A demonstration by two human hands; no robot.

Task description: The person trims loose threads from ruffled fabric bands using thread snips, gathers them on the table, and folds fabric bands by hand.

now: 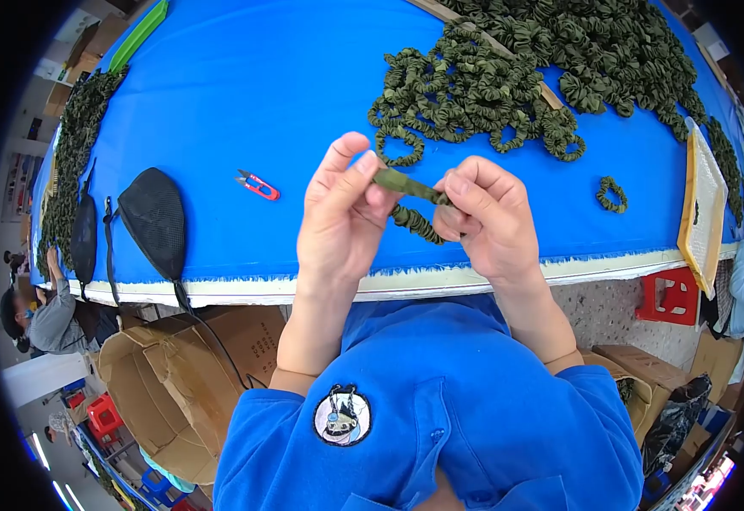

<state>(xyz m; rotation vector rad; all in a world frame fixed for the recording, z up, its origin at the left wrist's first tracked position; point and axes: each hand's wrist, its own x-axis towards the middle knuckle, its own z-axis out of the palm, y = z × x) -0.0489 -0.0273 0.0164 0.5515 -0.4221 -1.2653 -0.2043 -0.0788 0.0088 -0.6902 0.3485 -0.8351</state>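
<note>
Between my two hands a dark green gathered fabric ring (417, 223) is stretched above the blue table's front edge. My left hand (344, 207) pinches a smooth, flat part of it between thumb and fingers. With thumb and fingertips closed, my right hand (489, 220) grips the same ring a little farther right. The ring's gathered lower part hangs between the hands. Just beyond them lies a loose pile of similar green rings (474, 89), and one single ring (611, 194) rests to the right. Small red thread snips (258, 185) lie to the left of my left hand.
Black mesh bags (152, 223) hang over the blue table's (218, 102) left front edge. A framed panel (702, 213) stands at the right edge. More green pieces (82, 145) line the far left. Cardboard boxes (167, 383) and a red stool (671, 295) are below. Other people sit at both sides.
</note>
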